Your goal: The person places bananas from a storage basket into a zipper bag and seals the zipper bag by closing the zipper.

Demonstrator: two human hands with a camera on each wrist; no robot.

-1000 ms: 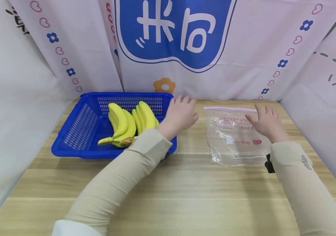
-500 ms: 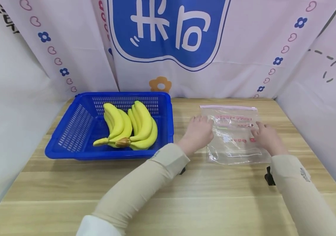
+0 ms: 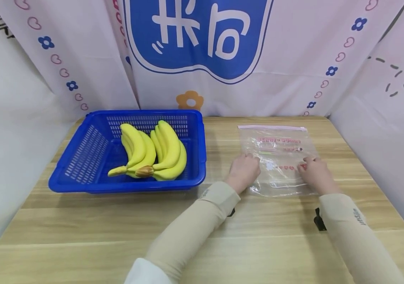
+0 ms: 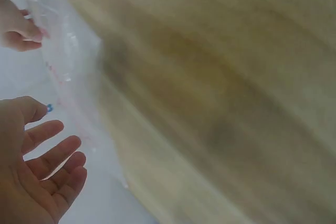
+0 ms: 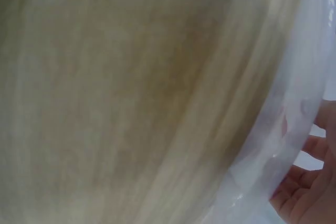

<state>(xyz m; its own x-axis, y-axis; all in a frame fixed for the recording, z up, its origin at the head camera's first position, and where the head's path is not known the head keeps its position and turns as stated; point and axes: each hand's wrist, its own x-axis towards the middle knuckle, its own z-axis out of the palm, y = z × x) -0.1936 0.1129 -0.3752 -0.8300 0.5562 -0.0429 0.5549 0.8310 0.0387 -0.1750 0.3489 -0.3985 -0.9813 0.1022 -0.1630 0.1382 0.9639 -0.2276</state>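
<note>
A clear zip bag (image 3: 276, 183) with red print lies flat on the wooden table, its pink zip strip toward the back. My left hand (image 3: 244, 170) is at the bag's left edge, in a beige sleeve. Seen from the left wrist, that hand (image 4: 50, 166) has loosely bent, spread fingers beside the film. On the other side, my right hand (image 3: 315, 173) overlaps the bag's right edge in the head view. The right wrist view shows the right hand's fingers (image 5: 314, 148) bent and apart, right at the clear film (image 5: 257, 166).
Left on the table stands a blue plastic basket (image 3: 198, 157) with two bunches of bananas (image 3: 168, 152) inside. Behind the table hangs a white cloth (image 3: 287, 94) with a blue emblem. White sheets (image 3: 17, 130) line the sides.
My left hand has moved right, from over the basket's right edge to the bag's left edge. My right hand has come down and nearer along the bag's right side. The view has shifted slightly.
</note>
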